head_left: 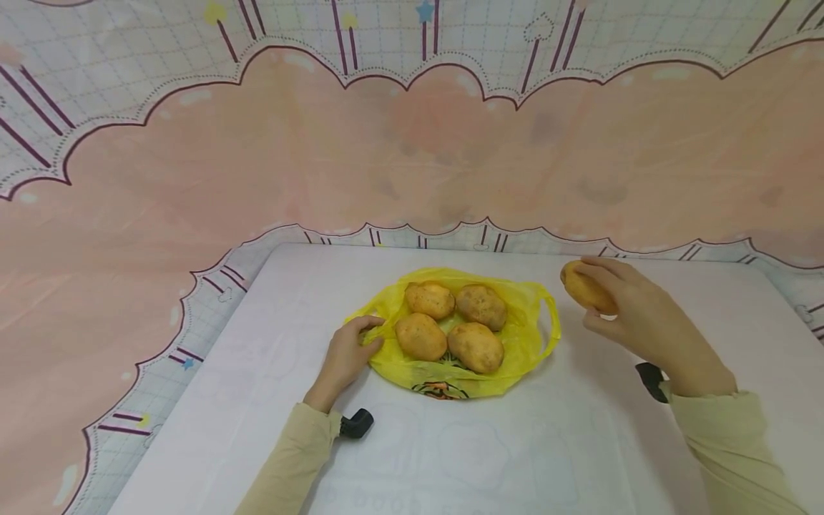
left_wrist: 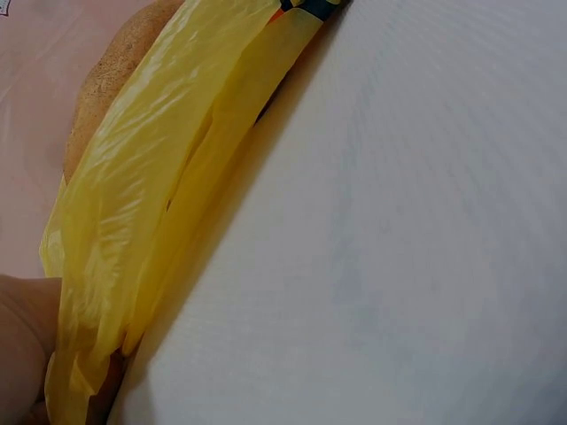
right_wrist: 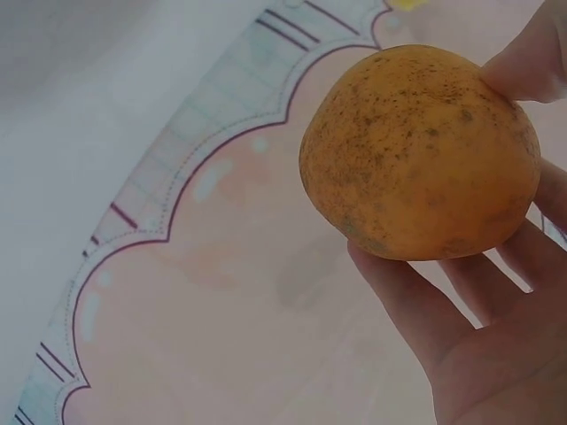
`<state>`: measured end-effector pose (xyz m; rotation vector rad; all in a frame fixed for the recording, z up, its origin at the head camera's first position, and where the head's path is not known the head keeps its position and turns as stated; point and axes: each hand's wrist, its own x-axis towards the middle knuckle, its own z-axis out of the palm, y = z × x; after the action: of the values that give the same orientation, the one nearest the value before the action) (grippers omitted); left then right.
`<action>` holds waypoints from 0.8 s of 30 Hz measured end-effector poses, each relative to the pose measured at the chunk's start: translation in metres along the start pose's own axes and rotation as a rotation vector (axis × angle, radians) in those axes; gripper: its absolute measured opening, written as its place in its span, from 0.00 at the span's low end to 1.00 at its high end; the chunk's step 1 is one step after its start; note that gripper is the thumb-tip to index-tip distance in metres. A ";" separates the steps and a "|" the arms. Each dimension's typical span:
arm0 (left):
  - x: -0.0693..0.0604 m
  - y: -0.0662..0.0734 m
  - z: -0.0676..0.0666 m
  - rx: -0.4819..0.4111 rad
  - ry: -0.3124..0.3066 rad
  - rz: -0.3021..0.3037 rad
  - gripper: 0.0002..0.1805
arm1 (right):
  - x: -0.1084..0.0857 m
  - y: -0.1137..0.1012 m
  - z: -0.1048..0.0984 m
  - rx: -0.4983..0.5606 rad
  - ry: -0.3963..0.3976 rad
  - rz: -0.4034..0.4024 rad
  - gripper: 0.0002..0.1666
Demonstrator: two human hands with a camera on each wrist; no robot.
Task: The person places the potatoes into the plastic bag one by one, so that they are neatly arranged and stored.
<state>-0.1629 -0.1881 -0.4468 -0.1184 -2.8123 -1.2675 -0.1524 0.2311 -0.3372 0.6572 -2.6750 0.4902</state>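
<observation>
A yellow plastic bag (head_left: 521, 368) lies spread on the white table with several potatoes (head_left: 476, 347) on it. At the bag's left edge my left hand (head_left: 345, 357) pinches the plastic. In the left wrist view the bag (left_wrist: 115, 212) is gathered by the thumb (left_wrist: 27, 328), and part of a potato (left_wrist: 111, 80) shows behind it. My right hand (head_left: 634, 307) holds one more potato (head_left: 587, 290) above the table, right of the bag. The right wrist view shows that potato (right_wrist: 416, 159) between the thumb and the fingers, with dark specks on its skin.
The white table (head_left: 515, 458) extends around the bag, its far edge just behind. A pink and white patterned cloth (head_left: 450, 157) hangs at the back and left. The bag's loop handle (head_left: 552, 325) sticks out toward the right hand. Black wrist devices (head_left: 357, 424) sit at both cuffs.
</observation>
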 end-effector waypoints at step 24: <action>0.001 -0.002 0.002 -0.011 0.017 0.026 0.18 | 0.011 -0.025 0.010 0.031 0.075 -0.134 0.34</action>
<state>-0.1638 -0.1882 -0.4494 -0.1430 -2.7806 -1.2725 -0.1517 0.2019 -0.3358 0.8044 -2.5374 0.5099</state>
